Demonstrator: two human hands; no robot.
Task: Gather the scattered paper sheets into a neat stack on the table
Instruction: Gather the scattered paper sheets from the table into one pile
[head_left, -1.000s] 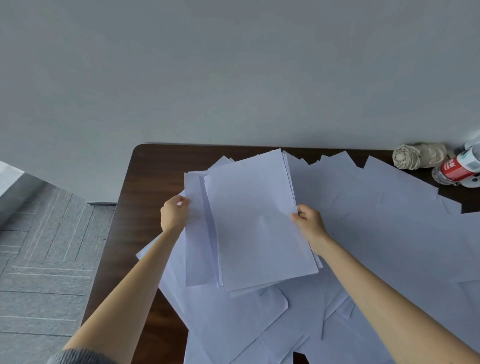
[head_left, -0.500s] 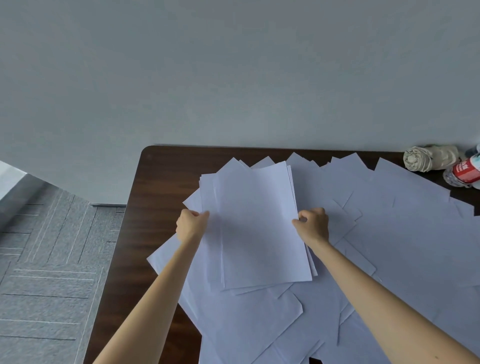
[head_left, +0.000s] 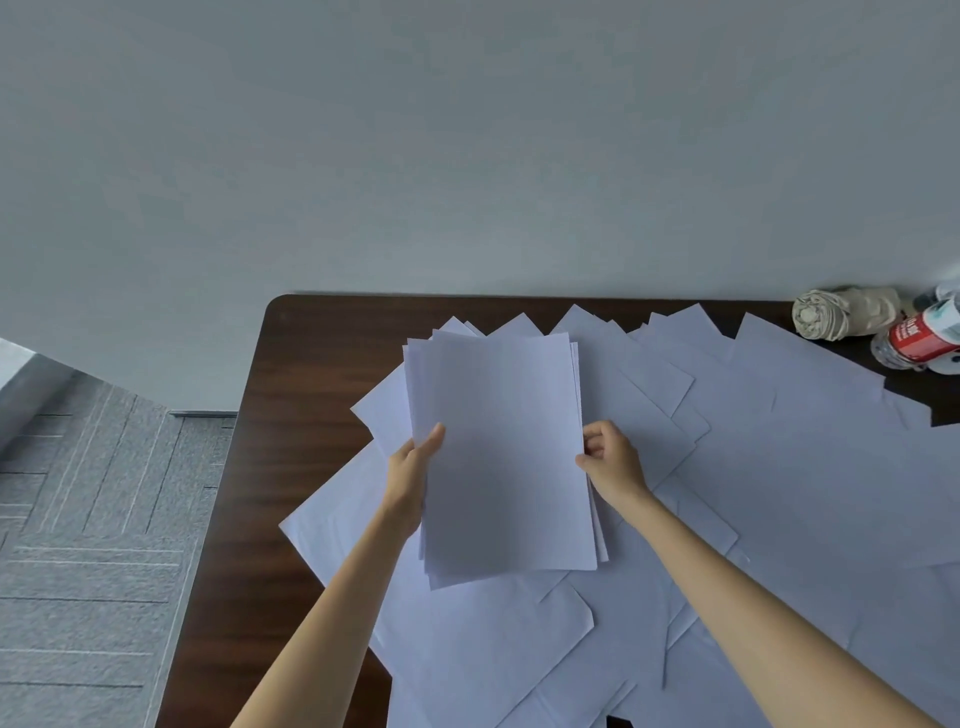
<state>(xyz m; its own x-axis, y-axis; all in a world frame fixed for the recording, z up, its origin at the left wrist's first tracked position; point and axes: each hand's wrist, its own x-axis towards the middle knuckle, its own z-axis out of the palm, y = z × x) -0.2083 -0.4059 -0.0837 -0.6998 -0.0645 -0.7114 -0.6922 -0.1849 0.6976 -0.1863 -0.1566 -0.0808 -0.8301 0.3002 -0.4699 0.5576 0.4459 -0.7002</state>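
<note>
1. One partial stack (head_left: 504, 452) gathered so far, held over the left part of the surface (head_left: 311, 374), edges roughly squared, some sheets offset.
2. Left hand (head_left: 413, 467) clamped on its left edge, right hand (head_left: 610, 457) pinching its right edge.
3. Many loose sheets (head_left: 805, 467) lie scattered underneath and to the right.
4. Judgement: early-to-mid; most gathering left.

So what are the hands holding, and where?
A bundle of paper sheets: left hand on its left edge, right hand on its right edge.
</note>
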